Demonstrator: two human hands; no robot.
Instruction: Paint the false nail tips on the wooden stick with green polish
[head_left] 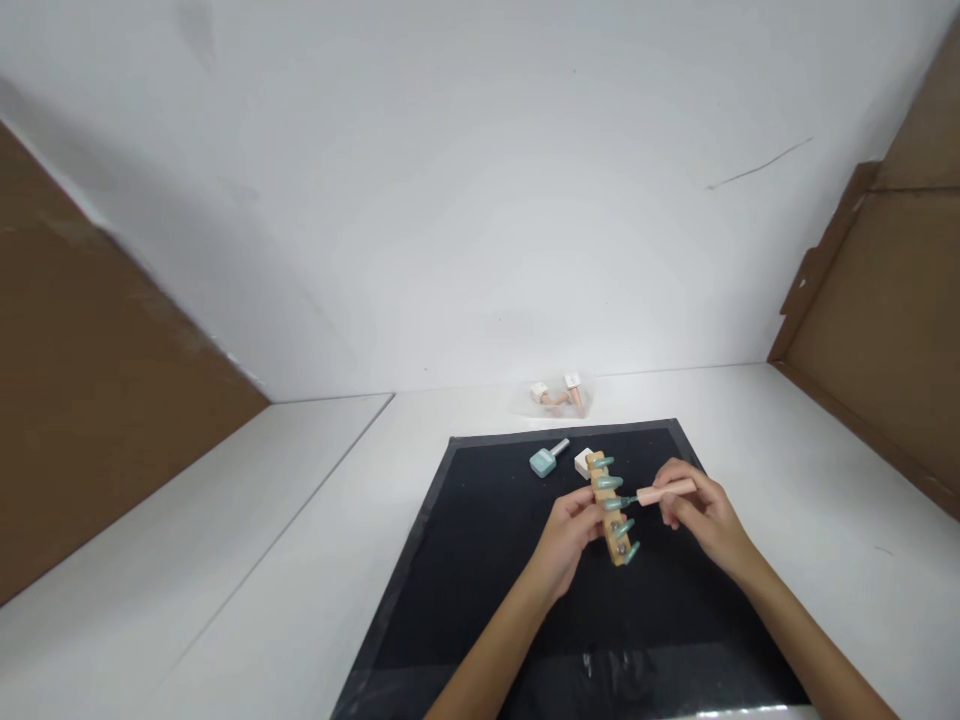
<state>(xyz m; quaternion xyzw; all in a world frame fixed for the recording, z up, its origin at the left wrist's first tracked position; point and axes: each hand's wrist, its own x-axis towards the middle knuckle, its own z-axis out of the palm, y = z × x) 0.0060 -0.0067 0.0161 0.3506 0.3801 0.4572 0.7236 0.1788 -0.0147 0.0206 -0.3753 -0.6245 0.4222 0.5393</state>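
My left hand (568, 538) grips a wooden nail display stand (599, 490) from its left side. Several long teal false nails (610, 483) stick out from the stand's right side. In my right hand (697, 510) is a nail polish brush (667, 491) with a pale pink handle, pointing left. Its bristle end meets the tip of the middle nail. Behind the stand sits a white polish bottle (584, 462), partly hidden by it. To the left of that lies a teal polish bottle (543, 462) with a silver cap.
A black mat (480, 560) lies under my hands on the white table (300, 530). Beyond the mat, a clear plastic bag (559, 398) holds white and pink bottles. A white wall (480, 200) rises behind, with brown cardboard panels (885, 330) at the sides.
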